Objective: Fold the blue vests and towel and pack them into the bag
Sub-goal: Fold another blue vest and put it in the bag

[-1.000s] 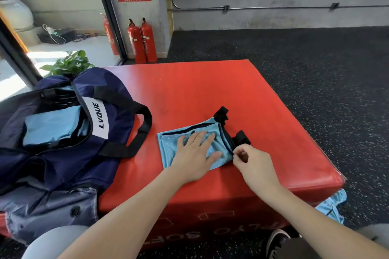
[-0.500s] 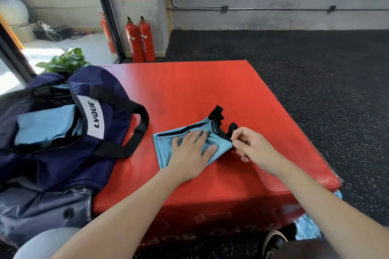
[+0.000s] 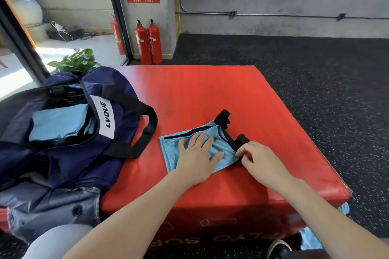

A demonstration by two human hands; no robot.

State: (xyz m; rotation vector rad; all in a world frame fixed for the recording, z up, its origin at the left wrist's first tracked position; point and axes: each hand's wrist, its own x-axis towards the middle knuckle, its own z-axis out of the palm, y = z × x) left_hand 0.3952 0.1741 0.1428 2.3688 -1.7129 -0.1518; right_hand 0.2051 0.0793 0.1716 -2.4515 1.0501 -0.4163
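A light blue vest with black trim lies folded small on the red padded box. My left hand presses flat on the vest with its fingers spread. My right hand pinches a black strap at the vest's right edge. A second black strap sticks out at the far corner. The navy duffel bag marked LVQUE sits open at the left, with folded light blue cloth inside it.
More light blue cloth lies on the dark floor below the box's right front corner, by my shoe. Two red fire extinguishers stand against the far wall. A green plant sits behind the bag.
My right hand moved the black strap in against the vest's edge and then drew it back out to the right. My left hand stayed pressed on the vest.
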